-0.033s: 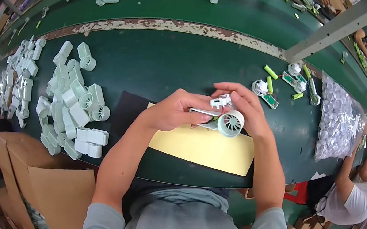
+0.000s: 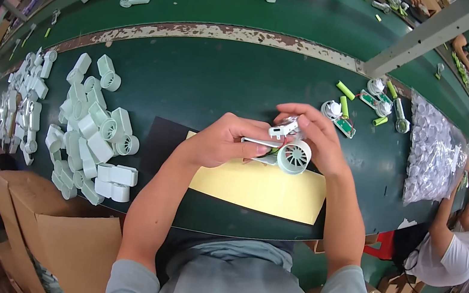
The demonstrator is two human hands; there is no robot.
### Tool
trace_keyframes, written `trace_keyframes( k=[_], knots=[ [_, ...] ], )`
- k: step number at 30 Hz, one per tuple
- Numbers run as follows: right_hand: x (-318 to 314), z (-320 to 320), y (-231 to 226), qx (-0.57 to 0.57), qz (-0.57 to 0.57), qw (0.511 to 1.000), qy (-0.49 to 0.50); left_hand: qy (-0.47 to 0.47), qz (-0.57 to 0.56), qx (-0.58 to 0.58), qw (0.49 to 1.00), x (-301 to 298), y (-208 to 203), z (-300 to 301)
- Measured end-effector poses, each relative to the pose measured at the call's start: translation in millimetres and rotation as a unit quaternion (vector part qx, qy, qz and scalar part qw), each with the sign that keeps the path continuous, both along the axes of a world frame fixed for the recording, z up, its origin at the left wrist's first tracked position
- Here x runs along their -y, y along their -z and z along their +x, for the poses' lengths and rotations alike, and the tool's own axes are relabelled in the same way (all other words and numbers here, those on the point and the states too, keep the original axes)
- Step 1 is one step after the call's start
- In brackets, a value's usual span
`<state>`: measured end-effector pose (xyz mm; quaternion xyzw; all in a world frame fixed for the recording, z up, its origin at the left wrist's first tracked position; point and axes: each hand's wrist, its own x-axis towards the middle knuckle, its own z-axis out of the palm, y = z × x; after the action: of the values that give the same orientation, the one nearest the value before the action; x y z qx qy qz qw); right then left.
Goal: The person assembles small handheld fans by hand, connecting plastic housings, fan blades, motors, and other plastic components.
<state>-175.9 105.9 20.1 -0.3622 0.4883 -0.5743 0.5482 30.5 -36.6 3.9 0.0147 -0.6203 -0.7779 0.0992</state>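
Pale green plastic housings (image 2: 93, 137) lie heaped on the left of a dark green bench (image 2: 208, 76), beside an open cardboard box (image 2: 59, 241) at the near edge. At centre, a person in a grey shirt works over a yellow sheet (image 2: 258, 189) laid on a black mat (image 2: 165, 142). The left hand (image 2: 224, 142) is closed around the flat handle end of a small fan housing (image 2: 292, 155), whose round grilled head points toward the camera. The right hand (image 2: 316, 136) curls over the top, fingertips pinching a small white fitting (image 2: 283, 128) against the housing, with thin red wire just visible beneath. The assembly is held in the air above the sheet, not resting on it. Further right, green cylindrical cells (image 2: 344, 99) and part-built units (image 2: 375, 95) lie scattered, next to a clear bag of white parts (image 2: 436, 155). Another worker in a white shirt (image 2: 455, 252) sits at the far right edge. Judged from the grip, the small fitting is the weak point: held only by fingertips, it could slip and drop onto the bench, or the wire could be pinched if the pieces are pressed together out of line.
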Motion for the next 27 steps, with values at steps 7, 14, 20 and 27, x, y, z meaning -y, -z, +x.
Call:
trace_keyframes(
  k=[7,14,20,27],
  knots=[
    [-6,0,-19,-0.407,-0.160,0.871,0.224,-0.061,0.051,0.196,0.977,-1,4,-11],
    [-3,9,-17,-0.445,-0.186,0.853,0.199,-0.107,0.009,0.036,0.994,-22,7,-19],
    [-2,11,-16,-0.459,-0.172,0.848,0.202,-0.203,-0.085,0.174,0.960,-22,0,-19],
    [1,21,-9,-0.464,-0.183,0.843,0.203,-0.250,-0.010,0.135,0.959,-26,8,-23]
  ],
)
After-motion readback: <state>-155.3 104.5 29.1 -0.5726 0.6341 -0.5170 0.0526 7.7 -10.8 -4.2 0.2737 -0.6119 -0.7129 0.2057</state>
